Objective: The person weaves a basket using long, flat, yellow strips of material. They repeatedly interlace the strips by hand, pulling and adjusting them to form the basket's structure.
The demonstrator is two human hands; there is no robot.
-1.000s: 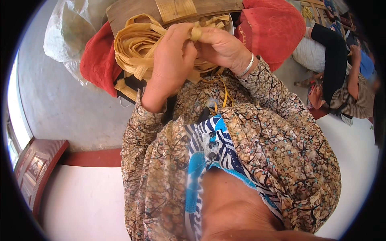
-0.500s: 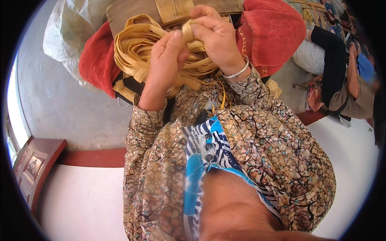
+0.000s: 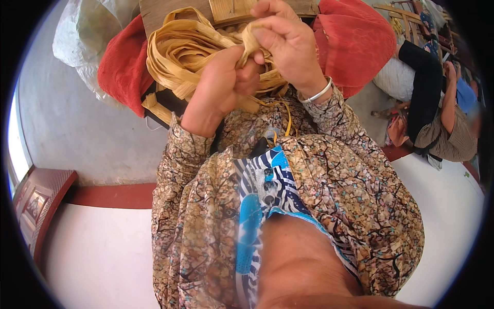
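Observation:
A flat, straw-coloured braided strip (image 3: 250, 40) runs between my two hands above my lap. My right hand (image 3: 293, 51), with a silver bangle at the wrist, pinches the strip between thumb and fingers. Lower and to the left, my left hand (image 3: 222, 87) is closed round the strip, its fingertips partly smeared by motion. Behind the hands lies a loose coil of the same strip (image 3: 177, 49), looped over itself several times. The hands hide the coil's right part. A yellow string (image 3: 288, 123) hangs over my patterned clothing below them.
A wooden board (image 3: 175, 11) stands beyond the coil, between red cloths at left (image 3: 123, 67) and right (image 3: 355, 46). A pale plastic sack (image 3: 82, 41) is at far left. At right sits another person in a striped top (image 3: 453, 136). A carved wooden panel (image 3: 38, 206) is lower left.
My left hand has turned and closed into a fist round the strip, moving slightly right and down. The right hand has shifted a little right, still pinching it.

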